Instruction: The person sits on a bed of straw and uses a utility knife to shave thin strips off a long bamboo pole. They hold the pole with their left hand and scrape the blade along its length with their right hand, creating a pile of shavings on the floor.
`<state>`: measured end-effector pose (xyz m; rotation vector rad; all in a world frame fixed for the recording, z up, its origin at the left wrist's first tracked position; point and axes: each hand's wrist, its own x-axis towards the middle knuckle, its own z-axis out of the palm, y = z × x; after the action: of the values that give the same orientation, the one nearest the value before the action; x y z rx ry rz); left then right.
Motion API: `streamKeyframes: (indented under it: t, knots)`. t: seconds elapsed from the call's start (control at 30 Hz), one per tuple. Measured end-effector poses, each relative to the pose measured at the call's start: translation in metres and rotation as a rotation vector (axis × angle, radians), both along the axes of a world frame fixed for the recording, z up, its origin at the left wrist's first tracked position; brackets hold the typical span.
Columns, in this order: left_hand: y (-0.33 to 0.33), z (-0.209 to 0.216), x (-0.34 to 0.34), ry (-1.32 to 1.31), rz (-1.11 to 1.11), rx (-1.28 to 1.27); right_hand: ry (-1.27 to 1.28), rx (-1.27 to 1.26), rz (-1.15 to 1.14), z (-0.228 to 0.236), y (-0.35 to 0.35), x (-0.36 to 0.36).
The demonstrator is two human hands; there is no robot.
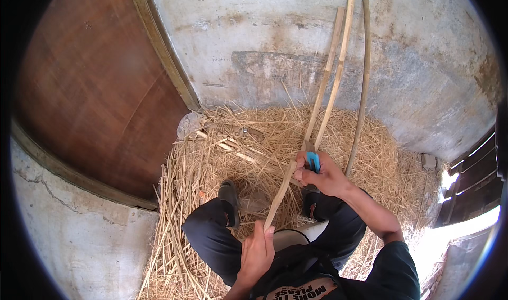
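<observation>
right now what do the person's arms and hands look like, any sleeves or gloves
Both forearms are bare, with no gloves, watch or rings visible. The left hand and right hand are uncovered. A short dark sleeve ends above the right elbow; the left upper arm is out of view.

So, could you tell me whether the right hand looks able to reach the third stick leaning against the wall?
Probably yes: the right hand sits just beside that stick, nothing between, though it grips a blue-handled tool.
</observation>
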<state>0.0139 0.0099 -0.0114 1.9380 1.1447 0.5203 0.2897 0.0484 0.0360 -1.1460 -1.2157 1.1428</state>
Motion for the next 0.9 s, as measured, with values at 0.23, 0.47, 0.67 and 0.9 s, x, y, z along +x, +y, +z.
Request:
streamKeyframes:
  t: [0.23, 0.47, 0.67, 0.9]
  knots:
    - [0.0, 0.002, 0.0, 0.018, -0.005, -0.023, 0.1, -0.043, 0.011, 0.005, -0.001, -0.002]
    - [0.008, 0.008, -0.007, -0.091, 0.041, -0.172, -0.4, 0.175, 0.067, 0.02, 0.003, 0.002]
    - [0.012, -0.002, -0.018, -0.257, 0.063, -0.294, -0.604, 0.441, -0.213, 0.011, -0.015, 0.001]
    - [0.011, 0.0, -0.013, -0.289, 0.054, -0.277, -0.948, 0.641, -0.188, 0.003, -0.017, -0.007]
